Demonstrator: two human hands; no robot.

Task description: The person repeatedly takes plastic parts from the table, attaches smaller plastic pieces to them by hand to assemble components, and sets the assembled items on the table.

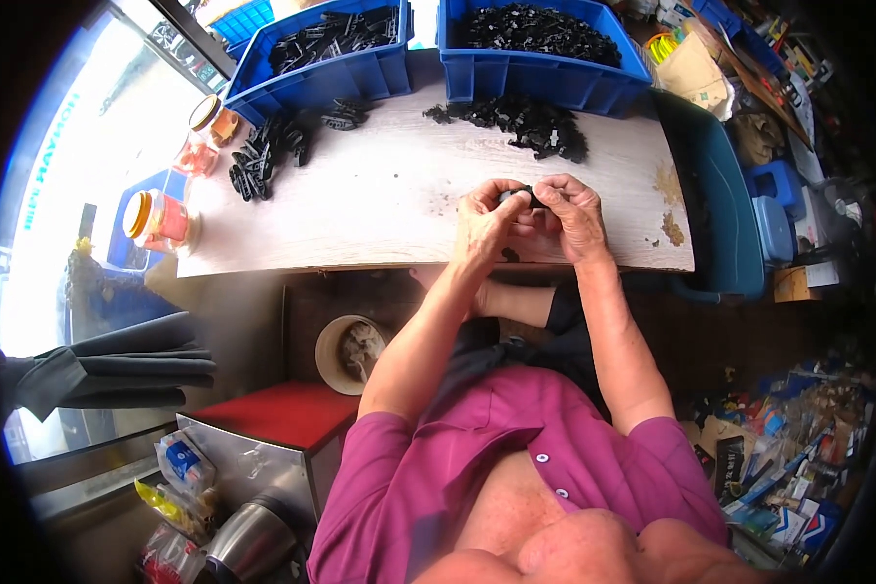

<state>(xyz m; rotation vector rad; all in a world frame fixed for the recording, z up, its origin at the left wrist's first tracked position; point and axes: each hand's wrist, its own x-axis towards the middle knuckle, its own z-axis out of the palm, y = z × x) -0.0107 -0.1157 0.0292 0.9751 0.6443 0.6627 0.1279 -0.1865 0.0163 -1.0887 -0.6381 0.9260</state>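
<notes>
Small black plastic part [518, 195] held above the near edge of the pale wooden table [380, 204], pinched between the fingertips of both hands. Left hand [484, 226] and right hand [572, 216] touch each other around it, fingers curled closed on the part; its shape is mostly hidden. Loose pile of black parts [526, 125] lies just beyond the hands. A second, stacked group of black parts [263, 156] sits far left. Two blue bins [545, 83] along the back edge hold more.

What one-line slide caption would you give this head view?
Both hands, left hand and right hand, pinch a small black part over a wooden table, loose black parts and blue bins beyond.
</notes>
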